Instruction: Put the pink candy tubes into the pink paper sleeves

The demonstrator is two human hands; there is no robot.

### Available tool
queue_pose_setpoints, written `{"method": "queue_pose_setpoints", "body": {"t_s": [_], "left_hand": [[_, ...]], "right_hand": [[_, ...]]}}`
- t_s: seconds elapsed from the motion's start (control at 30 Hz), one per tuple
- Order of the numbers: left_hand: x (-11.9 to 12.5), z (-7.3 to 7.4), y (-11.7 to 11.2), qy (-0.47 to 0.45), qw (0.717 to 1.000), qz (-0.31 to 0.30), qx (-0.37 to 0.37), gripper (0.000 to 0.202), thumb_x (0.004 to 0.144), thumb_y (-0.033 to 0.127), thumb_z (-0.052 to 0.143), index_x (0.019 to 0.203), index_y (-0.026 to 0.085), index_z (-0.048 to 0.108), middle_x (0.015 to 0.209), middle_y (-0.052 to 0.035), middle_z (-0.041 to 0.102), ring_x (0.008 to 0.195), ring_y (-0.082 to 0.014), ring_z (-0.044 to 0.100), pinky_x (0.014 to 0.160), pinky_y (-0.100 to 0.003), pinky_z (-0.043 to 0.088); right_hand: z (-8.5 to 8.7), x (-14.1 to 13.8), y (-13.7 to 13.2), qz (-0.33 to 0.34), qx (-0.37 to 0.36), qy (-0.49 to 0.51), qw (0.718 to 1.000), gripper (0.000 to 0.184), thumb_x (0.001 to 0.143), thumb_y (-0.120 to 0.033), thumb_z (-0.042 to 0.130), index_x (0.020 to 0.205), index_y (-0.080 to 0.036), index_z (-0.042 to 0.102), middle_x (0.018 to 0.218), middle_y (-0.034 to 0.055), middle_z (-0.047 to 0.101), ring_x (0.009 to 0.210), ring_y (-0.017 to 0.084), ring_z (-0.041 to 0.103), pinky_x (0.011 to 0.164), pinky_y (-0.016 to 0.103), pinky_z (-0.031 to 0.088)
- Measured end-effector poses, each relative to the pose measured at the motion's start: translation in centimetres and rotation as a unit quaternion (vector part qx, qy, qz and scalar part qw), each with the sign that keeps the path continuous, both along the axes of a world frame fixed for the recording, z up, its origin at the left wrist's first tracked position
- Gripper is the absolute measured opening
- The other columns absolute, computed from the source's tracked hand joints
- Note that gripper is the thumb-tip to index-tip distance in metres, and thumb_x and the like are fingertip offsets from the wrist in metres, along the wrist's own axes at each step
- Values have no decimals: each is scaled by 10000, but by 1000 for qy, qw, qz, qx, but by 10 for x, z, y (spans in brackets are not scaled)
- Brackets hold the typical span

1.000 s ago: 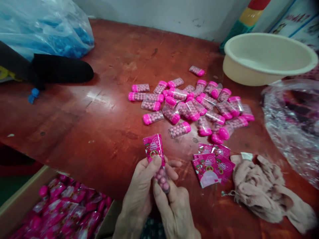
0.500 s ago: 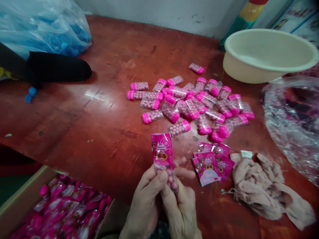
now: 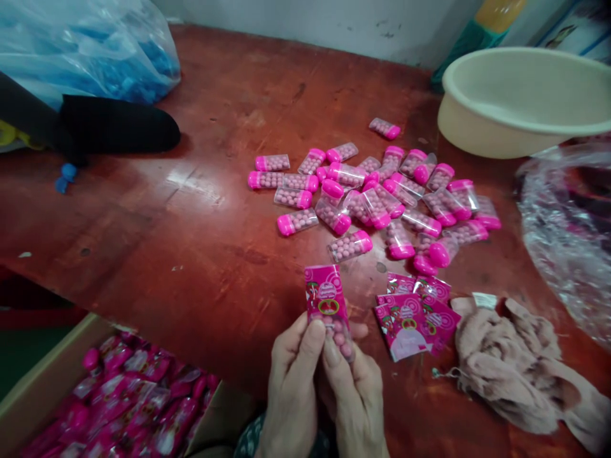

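Both hands meet at the bottom middle over the table's near edge. My left hand (image 3: 292, 381) and my right hand (image 3: 357, 399) pinch one clear candy tube (image 3: 340, 337) filled with pink balls. A pink printed sleeve (image 3: 326, 294) covers the tube's upper part and sticks up past my fingers. A small stack of flat pink sleeves (image 3: 413, 315) lies just right of my hands. Beyond them, several clear tubes with pink caps (image 3: 377, 200) lie scattered on the red wooden table (image 3: 157, 210).
A cardboard box (image 3: 45, 388) of sleeved pink tubes sits below the table edge at lower left. A beige cloth (image 3: 515, 366) lies at lower right, a cream basin (image 3: 520, 102) and clear plastic bag (image 3: 568, 229) at right, a blue bag (image 3: 90, 51) and black sleeve (image 3: 114, 130) at far left.
The sleeve has slid further down the tube, and fewer pink balls show below it. My hands and the tube have shifted slightly right in the view.
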State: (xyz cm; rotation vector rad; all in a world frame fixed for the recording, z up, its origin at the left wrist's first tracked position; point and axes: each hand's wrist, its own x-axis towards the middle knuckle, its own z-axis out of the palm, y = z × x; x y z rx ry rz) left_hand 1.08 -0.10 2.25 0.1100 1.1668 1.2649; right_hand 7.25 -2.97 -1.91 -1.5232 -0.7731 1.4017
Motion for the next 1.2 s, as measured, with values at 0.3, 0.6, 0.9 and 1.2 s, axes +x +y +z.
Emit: {"method": "queue_pose_setpoints", "body": {"t_s": [0.3, 0.6, 0.9, 1.2], "left_hand": [[-10, -5, 10, -58, 998, -20, 19, 198, 826, 275, 586, 915, 156, 716, 874, -100, 740, 882, -236, 666, 808, -337, 500], [-3, -5, 2, -40, 999, -21, -22, 236, 804, 280, 606, 987, 167, 702, 951, -100, 729, 949, -239, 641, 844, -341, 484], [-3, -5, 2, -66, 996, -57, -11, 209, 771, 308, 642, 872, 151, 735, 905, -119, 717, 677, -158, 630, 453, -176, 421], [6, -7, -11, -46, 993, -101, 27, 307, 700, 411, 694, 886, 172, 746, 804, -100, 710, 482, -79, 507, 392, -162, 346]], "right_hand": [[10, 5, 21, 102, -74, 189, 974, 394, 789, -515, 593, 635, -152, 570, 416, -78, 375, 330, 31, 280, 316, 147, 240], [10, 15, 20, 114, -43, 58, 991, 372, 782, -548, 581, 771, -177, 610, 572, -4, 523, 497, 111, 474, 401, 192, 360], [1, 22, 34, 221, 90, 57, 969, 400, 835, -388, 533, 510, -206, 388, 376, -83, 320, 308, 54, 295, 330, 183, 235], [0, 42, 15, 191, 88, -23, 977, 439, 785, -586, 543, 569, -216, 632, 453, -12, 482, 416, 125, 451, 407, 229, 381]]}}
